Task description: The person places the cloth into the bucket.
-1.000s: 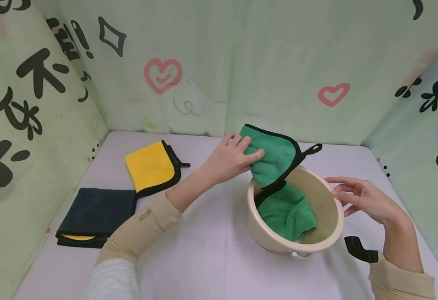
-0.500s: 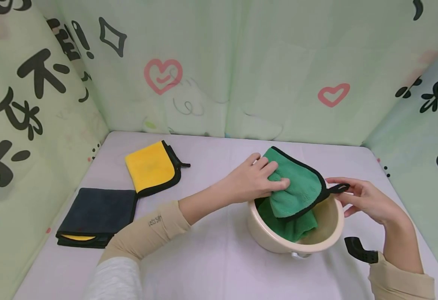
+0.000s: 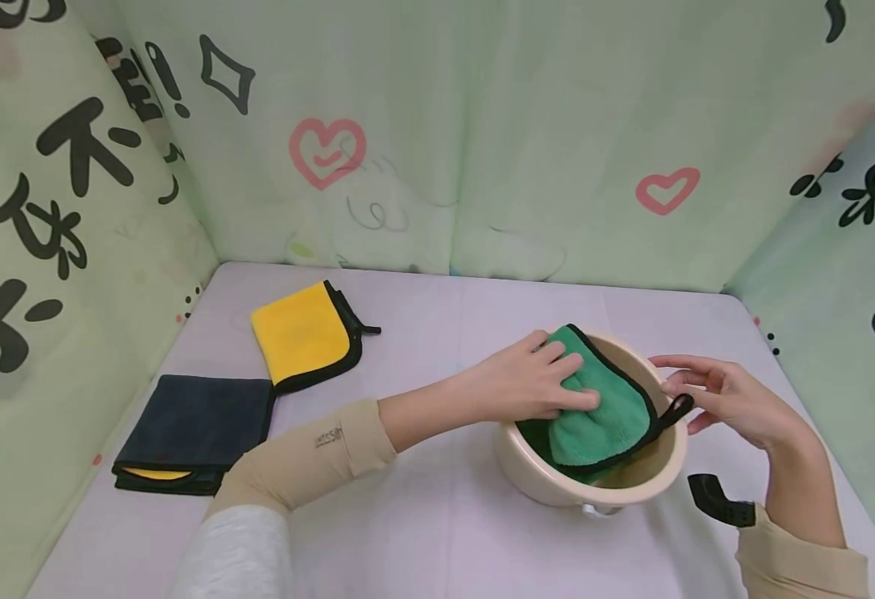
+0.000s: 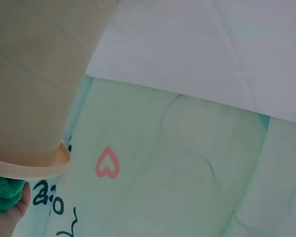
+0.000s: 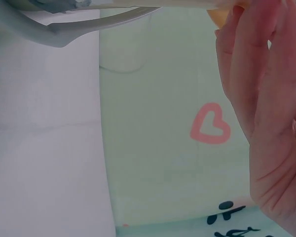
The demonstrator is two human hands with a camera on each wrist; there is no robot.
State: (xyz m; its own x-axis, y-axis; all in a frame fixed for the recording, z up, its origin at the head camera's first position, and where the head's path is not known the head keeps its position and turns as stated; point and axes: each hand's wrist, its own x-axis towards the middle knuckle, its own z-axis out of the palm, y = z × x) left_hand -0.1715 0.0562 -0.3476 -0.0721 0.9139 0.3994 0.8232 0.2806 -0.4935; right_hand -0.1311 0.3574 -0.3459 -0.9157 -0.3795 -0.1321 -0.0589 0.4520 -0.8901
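My left hand [image 3: 535,378] grips a folded green towel [image 3: 605,412] with black edging and a hanging loop. It sits partly inside a cream bucket [image 3: 655,466], tilted across the opening. Beneath it, another green towel [image 3: 538,437] lies in the bucket, mostly covered. In the left wrist view, the green towel [image 4: 5,192] shows at the bucket rim [image 4: 29,171] beside a bit of the hand. My right hand [image 3: 733,399] pinches the bucket's right rim. The right wrist view has its fingers [image 5: 259,64] up at the rim, near a grey handle [image 5: 64,34].
On the left of the white-covered table [image 3: 407,516] lie a folded yellow towel [image 3: 303,329] and a folded dark navy towel [image 3: 194,420], both black-edged. Light green printed curtains [image 3: 557,125] enclose the back and sides. A black device [image 3: 718,499] sits at the right wrist.
My left hand has carried the green towel right and down, from above the bucket's back rim into its opening, over the other towel. The right hand and bucket have stayed put.
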